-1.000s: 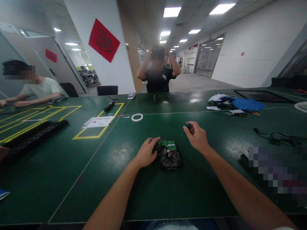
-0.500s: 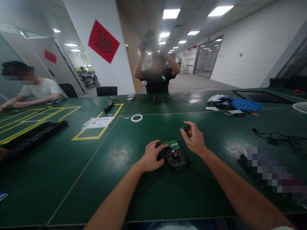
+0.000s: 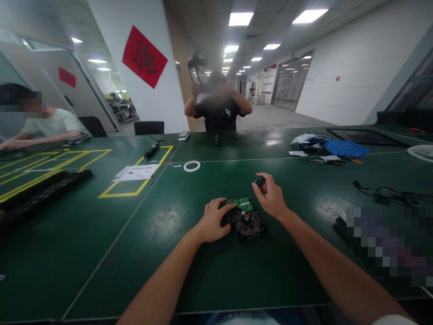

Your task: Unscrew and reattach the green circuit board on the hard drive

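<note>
A hard drive (image 3: 249, 225) lies on the green tabletop in front of me, its green circuit board (image 3: 242, 204) facing up at the far end. My left hand (image 3: 213, 221) grips the drive along its left side, index fingertip reaching over the board and thumb near the lower left edge. In my right hand (image 3: 271, 197) is a screwdriver (image 3: 260, 181) with a dark rounded handle, pinched between thumb and fingers. Its thin shaft slants down to the right end of the board; whether the tip touches a screw is too small to tell.
Beyond the drive lies a white tape ring (image 3: 191, 166). To the left are paper sheets (image 3: 137, 172) and a black power tool (image 3: 151, 150). A blue basket (image 3: 345, 147) and black cable (image 3: 385, 195) lie right. One person (image 3: 221, 113) sits opposite, another (image 3: 54, 122) far left.
My hands, the drive and the screwdriver keep nearly the same pose, with the view shifted slightly. The person opposite has lowered their raised arms and a dark headset-like object.
</note>
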The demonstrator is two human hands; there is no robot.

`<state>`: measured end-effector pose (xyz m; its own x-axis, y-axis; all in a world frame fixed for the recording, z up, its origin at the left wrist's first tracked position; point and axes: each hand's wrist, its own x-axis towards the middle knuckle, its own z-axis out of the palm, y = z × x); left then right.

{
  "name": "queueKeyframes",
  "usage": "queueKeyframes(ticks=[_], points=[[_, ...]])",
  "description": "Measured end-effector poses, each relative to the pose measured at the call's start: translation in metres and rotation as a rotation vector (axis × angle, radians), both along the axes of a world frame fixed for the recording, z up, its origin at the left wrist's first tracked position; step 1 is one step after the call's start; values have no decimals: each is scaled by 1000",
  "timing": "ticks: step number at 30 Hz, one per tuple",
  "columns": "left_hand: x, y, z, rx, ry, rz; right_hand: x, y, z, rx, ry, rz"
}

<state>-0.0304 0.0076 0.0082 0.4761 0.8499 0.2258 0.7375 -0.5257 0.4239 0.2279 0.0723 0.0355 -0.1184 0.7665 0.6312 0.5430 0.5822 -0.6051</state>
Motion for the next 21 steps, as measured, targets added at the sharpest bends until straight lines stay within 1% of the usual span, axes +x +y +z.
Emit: queueKeyframes(ticks=[10,13,16,19,21], points=[[0,0,1,10,-2,-11,2,1,0,-12,-11,-25],[0,-2,2,16,5,-12,0,-1,0,42,-64,-62],[2,-2,3,49,8,-18,-2,-4,3,118,-136,-87],[6,-1,4,84,20,-44,-2,-7,8,179,-178,-52],[7,0,3,89,30,-67,-2,-7,10,212,-163,-33]])
